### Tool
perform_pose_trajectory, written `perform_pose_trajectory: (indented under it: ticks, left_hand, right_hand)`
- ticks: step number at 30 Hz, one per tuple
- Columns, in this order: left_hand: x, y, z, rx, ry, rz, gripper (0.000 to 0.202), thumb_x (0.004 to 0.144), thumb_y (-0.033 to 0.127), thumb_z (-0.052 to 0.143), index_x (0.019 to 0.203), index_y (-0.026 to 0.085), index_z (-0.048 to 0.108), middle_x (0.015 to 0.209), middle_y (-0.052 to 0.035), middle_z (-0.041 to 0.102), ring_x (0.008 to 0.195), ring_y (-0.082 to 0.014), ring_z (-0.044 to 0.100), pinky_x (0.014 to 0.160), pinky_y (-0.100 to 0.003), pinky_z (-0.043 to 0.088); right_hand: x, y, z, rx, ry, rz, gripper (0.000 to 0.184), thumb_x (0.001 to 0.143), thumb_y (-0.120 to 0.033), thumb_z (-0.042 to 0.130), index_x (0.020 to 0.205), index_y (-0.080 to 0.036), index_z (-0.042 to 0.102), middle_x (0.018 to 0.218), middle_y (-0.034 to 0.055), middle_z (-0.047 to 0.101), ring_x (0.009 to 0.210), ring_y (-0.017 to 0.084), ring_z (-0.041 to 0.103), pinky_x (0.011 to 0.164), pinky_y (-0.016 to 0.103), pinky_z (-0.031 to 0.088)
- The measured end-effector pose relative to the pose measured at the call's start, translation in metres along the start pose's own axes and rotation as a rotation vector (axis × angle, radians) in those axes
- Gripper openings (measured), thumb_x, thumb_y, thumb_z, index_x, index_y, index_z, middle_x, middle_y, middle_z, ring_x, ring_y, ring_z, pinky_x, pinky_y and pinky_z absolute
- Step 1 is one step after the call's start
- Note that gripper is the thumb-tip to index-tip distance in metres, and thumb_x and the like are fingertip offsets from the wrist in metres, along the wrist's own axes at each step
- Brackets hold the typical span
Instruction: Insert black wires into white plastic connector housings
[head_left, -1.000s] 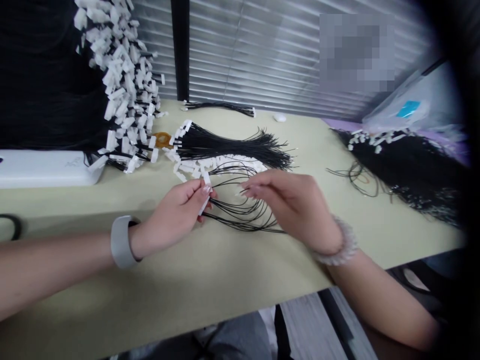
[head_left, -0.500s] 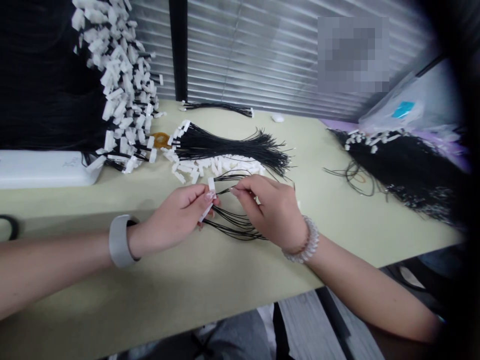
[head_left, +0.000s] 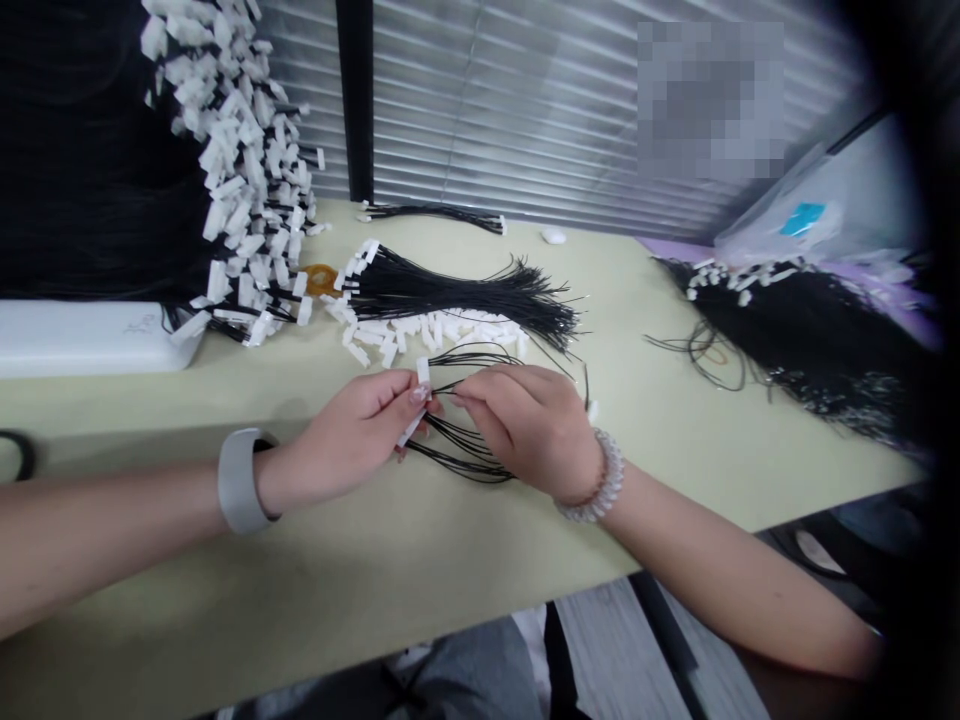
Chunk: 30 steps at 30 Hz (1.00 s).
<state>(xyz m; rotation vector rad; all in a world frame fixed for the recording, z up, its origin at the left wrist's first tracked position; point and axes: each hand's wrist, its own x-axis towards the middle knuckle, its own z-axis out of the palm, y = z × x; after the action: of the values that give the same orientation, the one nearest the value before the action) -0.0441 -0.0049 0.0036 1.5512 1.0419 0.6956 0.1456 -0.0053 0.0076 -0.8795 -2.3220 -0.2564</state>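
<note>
Between thumb and fingers, my left hand (head_left: 367,425) pinches white plastic connectors; one connector (head_left: 423,370) sticks up above the thumb and another (head_left: 410,428) shows below it. Thin black wires (head_left: 465,465) run from the connectors to the right and curve under my right hand (head_left: 529,425). That hand is closed, its thumb and index finger pinching a black wire close to the upper connector. Just beyond both hands lie a bundle of black wires (head_left: 450,285) with white connectors at its left end and a row of loose white connectors (head_left: 427,330).
At the left, a large heap of black wires with white connectors (head_left: 240,170) rises above a white case (head_left: 90,338). An amber tape roll (head_left: 321,280) sits beside it. More black wires (head_left: 825,340) lie at the right near a plastic bag (head_left: 787,220). Blinds (head_left: 510,110) stand behind the table.
My right hand has moved slightly left, bringing its pinched fingertips closer to the connector. My left hand has stayed in place.
</note>
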Motion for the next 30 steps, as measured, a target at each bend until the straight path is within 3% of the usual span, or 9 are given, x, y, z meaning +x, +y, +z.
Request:
perform_pose_trajectory:
  ticks: [5, 10, 12, 15, 17, 20, 26, 30]
  left_hand:
    - [0.0, -0.001, 0.001, -0.02, 0.02, -0.011, 0.031, 0.085, 0.044, 0.038, 0.076, 0.017, 0.051, 0.058, 0.0036, 0.046, 0.048, -0.0076, 0.042, 0.043, -0.017, 0.034]
    - [0.001, -0.002, 0.002, -0.149, 0.2, -0.03, 0.025, 0.085, 0.041, 0.04, 0.082, 0.019, 0.052, 0.065, 0.0023, 0.047, 0.049, -0.0084, 0.045, 0.043, -0.018, 0.04]
    - [0.001, -0.002, 0.001, -0.193, 0.276, -0.026, 0.024, 0.085, 0.04, 0.04, 0.081, 0.019, 0.052, 0.064, 0.0024, 0.047, 0.047, -0.0081, 0.046, 0.042, -0.019, 0.041]
    - [0.001, -0.001, 0.001, -0.218, 0.315, -0.026, 0.023, 0.085, 0.038, 0.041, 0.081, 0.019, 0.052, 0.066, 0.0021, 0.047, 0.047, -0.0077, 0.049, 0.043, -0.02, 0.043]
    - [0.001, 0.0, 0.001, -0.242, 0.309, -0.022, 0.022, 0.085, 0.038, 0.042, 0.081, 0.019, 0.051, 0.072, 0.0012, 0.049, 0.05, -0.0075, 0.05, 0.046, -0.021, 0.045]
    - [0.001, -0.001, 0.002, -0.298, 0.312, -0.008, 0.021, 0.085, 0.038, 0.044, 0.081, 0.019, 0.051, 0.081, -0.0006, 0.05, 0.055, -0.0082, 0.052, 0.05, -0.023, 0.049]
    - [0.003, -0.003, 0.0, -0.284, 0.336, 0.018, 0.019, 0.085, 0.037, 0.042, 0.084, 0.02, 0.049, 0.072, 0.0, 0.049, 0.058, -0.0116, 0.055, 0.057, -0.028, 0.051]
    - [0.004, -0.005, 0.001, -0.29, 0.326, 0.012, 0.019, 0.085, 0.037, 0.041, 0.085, 0.02, 0.05, 0.076, -0.0005, 0.05, 0.059, -0.0111, 0.056, 0.059, -0.028, 0.051]
  right_hand:
    - [0.005, -0.002, -0.001, 0.006, -0.029, -0.003, 0.014, 0.084, -0.019, 0.047, 0.076, -0.016, 0.058, 0.07, 0.0016, 0.061, 0.066, 0.011, 0.055, 0.063, 0.023, 0.042]
    - [0.011, 0.022, -0.022, 0.014, -0.021, 0.272, 0.013, 0.083, -0.023, 0.049, 0.085, -0.014, 0.057, 0.079, 0.0043, 0.06, 0.073, 0.012, 0.053, 0.067, 0.023, 0.042]
    - [0.011, 0.035, -0.031, 0.004, -0.161, 0.388, 0.02, 0.083, -0.03, 0.048, 0.072, -0.015, 0.056, 0.067, 0.0016, 0.056, 0.062, 0.01, 0.049, 0.06, 0.023, 0.04]
    - [0.009, 0.047, -0.038, 0.115, -0.53, 0.455, 0.036, 0.085, -0.037, 0.043, 0.056, -0.016, 0.048, 0.049, -0.0034, 0.042, 0.047, 0.007, 0.035, 0.048, 0.021, 0.032]
    - [0.008, 0.047, -0.04, 0.209, -0.718, 0.426, 0.039, 0.086, -0.036, 0.041, 0.053, -0.016, 0.044, 0.047, -0.0048, 0.035, 0.044, 0.006, 0.029, 0.045, 0.02, 0.028]
    - [0.007, 0.041, -0.043, 0.295, -0.861, 0.33, 0.038, 0.086, -0.033, 0.04, 0.052, -0.016, 0.044, 0.047, -0.0052, 0.031, 0.044, 0.005, 0.027, 0.043, 0.019, 0.025]
    - [0.006, 0.048, -0.059, 0.327, -0.852, 0.294, 0.027, 0.085, -0.028, 0.042, 0.064, -0.017, 0.055, 0.051, -0.0056, 0.044, 0.046, 0.005, 0.036, 0.045, 0.018, 0.027]
    - [0.008, 0.041, -0.052, 0.439, -0.86, 0.224, 0.028, 0.087, -0.026, 0.041, 0.067, -0.017, 0.058, 0.051, -0.0053, 0.046, 0.046, 0.005, 0.038, 0.045, 0.017, 0.029]
